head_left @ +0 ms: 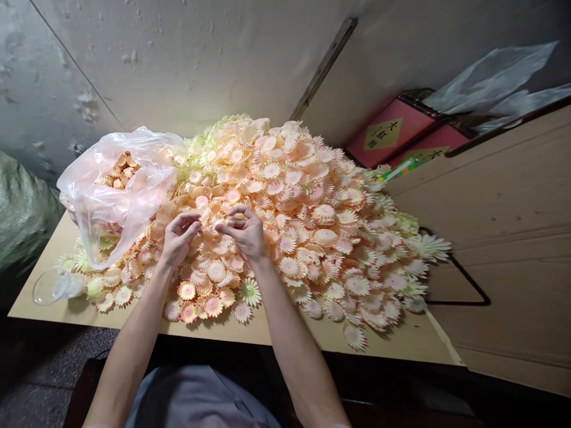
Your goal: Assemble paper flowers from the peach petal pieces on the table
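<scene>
Both hands hover over the front of a big heap of artificial flower pieces (323, 214), pale pink, cream and greenish with fringed petal edges. My left hand (178, 238) has its thumb and fingertips drawn together in a pinch. Facing it a short way to the right, my right hand (246, 236) also bends its thumb and fingers toward each other. Whatever is between the fingertips blends with the flowers behind, so I cannot make it out. Just below the hands lie yellow flower pieces with red tips (214, 306) and a greenish one (250, 292).
A thin plastic bag (129, 202) holding more flower pieces stands left of the heap. A clear round container (47, 288) lies at the tabletop's (357, 349) left front. Red boxes (392, 131) and cardboard (504, 238) stand right; a green sack (22, 220) stands left.
</scene>
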Demonstrator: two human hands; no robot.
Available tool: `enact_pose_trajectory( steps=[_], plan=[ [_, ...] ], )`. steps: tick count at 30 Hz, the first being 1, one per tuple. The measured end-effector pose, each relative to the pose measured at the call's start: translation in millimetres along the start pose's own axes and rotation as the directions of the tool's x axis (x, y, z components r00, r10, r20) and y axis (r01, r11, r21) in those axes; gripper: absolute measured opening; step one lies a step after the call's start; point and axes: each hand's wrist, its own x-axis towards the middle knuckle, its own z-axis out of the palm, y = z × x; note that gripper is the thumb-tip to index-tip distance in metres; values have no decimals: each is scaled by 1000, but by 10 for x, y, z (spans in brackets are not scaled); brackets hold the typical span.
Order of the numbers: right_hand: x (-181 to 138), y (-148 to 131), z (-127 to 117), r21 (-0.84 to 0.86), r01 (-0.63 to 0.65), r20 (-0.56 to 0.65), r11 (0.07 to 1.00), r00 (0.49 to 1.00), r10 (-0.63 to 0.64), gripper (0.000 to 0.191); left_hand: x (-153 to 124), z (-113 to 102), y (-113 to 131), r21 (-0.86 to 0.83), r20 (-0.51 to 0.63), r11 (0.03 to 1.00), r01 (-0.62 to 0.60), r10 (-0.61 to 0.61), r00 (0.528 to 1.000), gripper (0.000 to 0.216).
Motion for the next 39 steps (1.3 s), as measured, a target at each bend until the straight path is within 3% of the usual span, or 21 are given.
enact_pose_trajectory(
  steps=[7, 12, 20, 24, 27, 30, 32, 34, 37, 39],
  plan=[
    [-63, -91, 72, -147, -6, 144, 989, 989, 27, 55, -9, -64, -38, 109, 159, 993, 55, -72, 985, 32],
    [-89, -171, 89, -213, -14, 254, 977, 965, 69, 52, 16, -145, -86, 135, 214, 991, 5, -34, 976, 38],
    [-117, -239, 252, -196, 31, 300, 980, 954, 30, 46, -14, -119, -22, 86, 323, 996, 26, -53, 945, 35],
    [-124, -236, 351, -215, 83, 197, 973, 980, -41, 49, -37, -114, -16, -12, 302, 995, 97, -89, 949, 29],
    [-27, -204, 308, -212, 91, -11, 973, 995, -96, 51, -57, -120, -13, -88, 283, 989, 122, -92, 955, 27],
    [125, -208, 125, -193, 77, -293, 978, 947, -132, 50, -66, -134, 24, -128, 314, 987, 95, -50, 948, 27],
    [185, -250, -16, -204, 102, -399, 974, 900, -178, 50, -55, -144, 53, -190, 302, 979, 79, -18, 953, 26],
    [168, -306, -97, -262, 135, -326, 956, 920, -219, 49, -30, -146, 62, -222, 259, 973, 69, -9, 966, 25],
    [28, -357, -41, -370, 203, -37, 906, 972, -233, 42, 1, -123, 21, -140, 277, 985, 100, -58, 959, 33],
    [-77, -349, 78, -444, 279, 114, 851, 960, -256, 38, -3, -98, -22, -52, 333, 991, 126, -102, 937, 40]
  ],
)
